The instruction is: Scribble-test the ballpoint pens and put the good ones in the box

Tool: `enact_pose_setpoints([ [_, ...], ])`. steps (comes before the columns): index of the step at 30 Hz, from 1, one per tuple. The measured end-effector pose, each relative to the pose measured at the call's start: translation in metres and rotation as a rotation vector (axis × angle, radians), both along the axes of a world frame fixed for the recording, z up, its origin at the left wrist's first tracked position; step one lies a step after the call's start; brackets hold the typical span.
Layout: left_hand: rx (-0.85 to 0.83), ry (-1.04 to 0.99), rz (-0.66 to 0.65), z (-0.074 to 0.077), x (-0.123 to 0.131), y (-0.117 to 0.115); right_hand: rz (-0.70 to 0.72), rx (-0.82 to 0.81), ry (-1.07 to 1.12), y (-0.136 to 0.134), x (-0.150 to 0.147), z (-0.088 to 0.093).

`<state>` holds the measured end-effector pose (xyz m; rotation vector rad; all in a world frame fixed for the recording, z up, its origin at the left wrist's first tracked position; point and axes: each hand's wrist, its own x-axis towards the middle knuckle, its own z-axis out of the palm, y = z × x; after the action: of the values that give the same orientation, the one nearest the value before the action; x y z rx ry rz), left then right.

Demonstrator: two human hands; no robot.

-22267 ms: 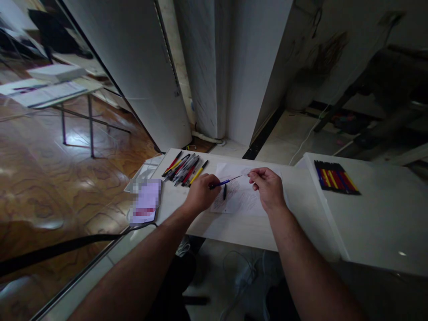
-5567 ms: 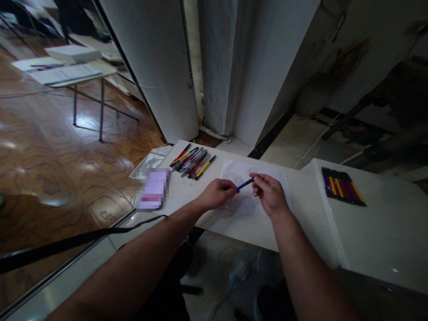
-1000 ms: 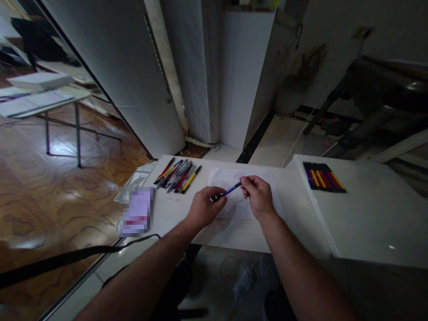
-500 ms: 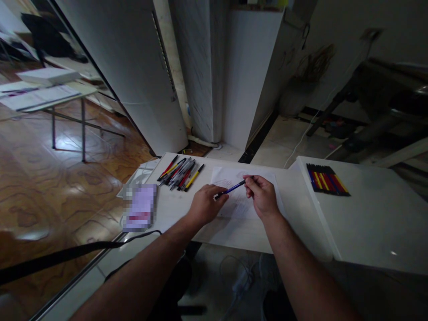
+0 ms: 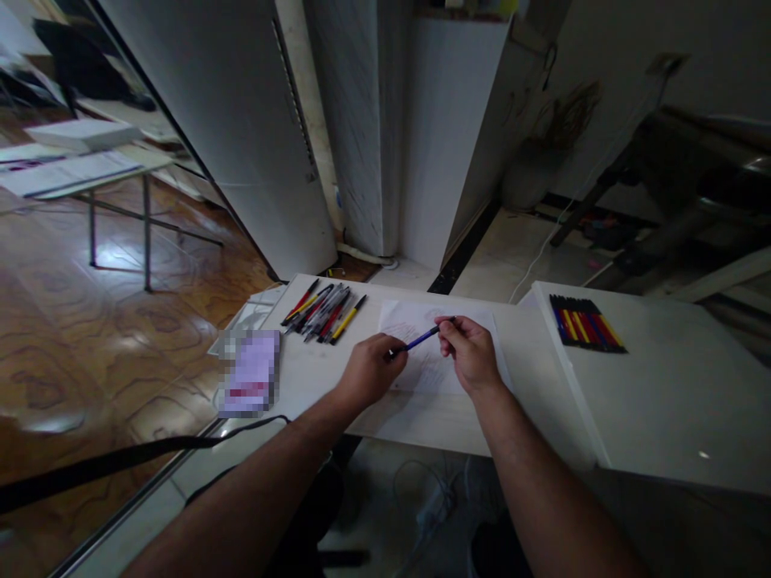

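Observation:
A blue pen (image 5: 423, 337) with dark ends is held slantwise between my two hands, above a scribbled sheet of paper (image 5: 434, 377). My left hand (image 5: 374, 365) pinches its lower end. The upper end is between the fingers of my right hand (image 5: 468, 347). To the left, a loose pile of pens (image 5: 325, 311), in black, red, yellow and grey, lies on the white table (image 5: 385, 425). On the raised white surface (image 5: 675, 401) at the right, a row of pens (image 5: 587, 323) in blue, yellow and red lies side by side.
A blurred-out purple object (image 5: 251, 373) is by the table's left edge, with a black strap (image 5: 150, 448) below it. A tall pale cabinet (image 5: 241, 144) stands beyond the table. Farther left is a folding table (image 5: 150, 160) with papers and a white box (image 5: 81, 135).
My left hand's fingers have shifted slightly around the pen's lower end. Both hands still hold the pen in nearly the same place, and the view has moved a little.

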<state>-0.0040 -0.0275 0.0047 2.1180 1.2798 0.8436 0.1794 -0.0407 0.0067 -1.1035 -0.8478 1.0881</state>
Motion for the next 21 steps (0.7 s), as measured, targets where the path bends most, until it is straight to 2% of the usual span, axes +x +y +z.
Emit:
enact_pose_setpoints([
  [15, 0.015, 0.02, -0.006, 0.0009, 0.0006, -0.0003, 0.009, 0.015, 0.022, -0.0001, -0.0011, 0.0026],
  [21, 0.036, -0.017, -0.036, -0.0034, -0.0004, 0.0005, 0.014, 0.018, 0.021, -0.0001, -0.0008, 0.0015],
])
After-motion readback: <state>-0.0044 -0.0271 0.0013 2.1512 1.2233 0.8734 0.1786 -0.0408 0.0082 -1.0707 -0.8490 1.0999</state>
